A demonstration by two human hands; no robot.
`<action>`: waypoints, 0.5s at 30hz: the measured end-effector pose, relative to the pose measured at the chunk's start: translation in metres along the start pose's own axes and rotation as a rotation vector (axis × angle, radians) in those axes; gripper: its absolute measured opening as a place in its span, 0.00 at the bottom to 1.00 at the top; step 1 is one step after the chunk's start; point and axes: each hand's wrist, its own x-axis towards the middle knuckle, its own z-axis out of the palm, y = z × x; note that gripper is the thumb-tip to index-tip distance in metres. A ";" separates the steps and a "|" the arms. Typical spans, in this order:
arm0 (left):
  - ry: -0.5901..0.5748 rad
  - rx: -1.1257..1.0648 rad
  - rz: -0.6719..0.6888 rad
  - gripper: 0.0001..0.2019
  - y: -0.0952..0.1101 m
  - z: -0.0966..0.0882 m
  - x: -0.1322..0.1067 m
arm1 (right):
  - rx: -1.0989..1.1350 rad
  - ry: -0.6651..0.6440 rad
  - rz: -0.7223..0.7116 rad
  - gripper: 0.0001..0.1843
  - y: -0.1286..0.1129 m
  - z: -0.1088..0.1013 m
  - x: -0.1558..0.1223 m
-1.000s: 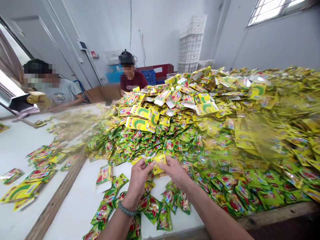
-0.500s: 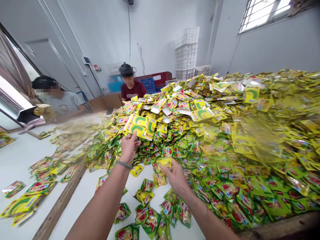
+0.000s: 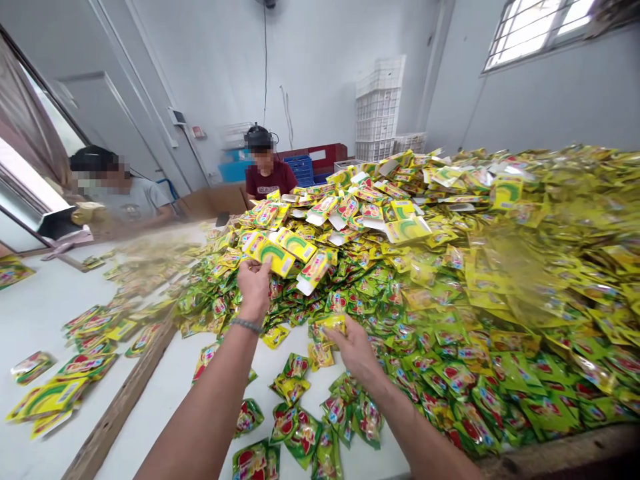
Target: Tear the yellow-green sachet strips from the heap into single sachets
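Observation:
My left hand (image 3: 255, 290) pinches a flat yellow carton (image 3: 270, 255) by its near edge, thumb on top, in front of the heap. Just beyond it lies another yellow carton (image 3: 296, 245), and to the right rests a tilted carton (image 3: 316, 270) with a white open end. My right hand (image 3: 354, 343) is closed on a small yellow packet (image 3: 331, 325), held low over the edge of the heap. Several green packets (image 3: 297, 430) with red fruit prints lie on the white table between my forearms.
A large heap of green and yellow packets (image 3: 475, 320) fills the right side, with cartons on top. A wooden strip (image 3: 123, 400) crosses the table, with cartons (image 3: 47, 400) left of it. Two people (image 3: 270, 177) sit across the table. White crates (image 3: 377, 107) stand behind.
My left hand has drawn one carton apart from the cluster it was touching. The carton on the right has turned and tipped down. My right hand has barely moved.

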 end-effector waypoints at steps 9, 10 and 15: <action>-0.336 -0.124 -0.577 0.25 -0.036 -0.059 -0.119 | 0.012 -0.081 -0.033 0.14 -0.001 0.013 -0.003; -0.278 -0.115 -0.556 0.25 -0.045 -0.056 -0.128 | -0.054 -0.078 -0.054 0.13 0.000 0.015 -0.004; -0.211 -0.119 -0.490 0.24 -0.064 -0.043 -0.151 | -0.381 0.035 -0.209 0.09 0.012 0.024 -0.011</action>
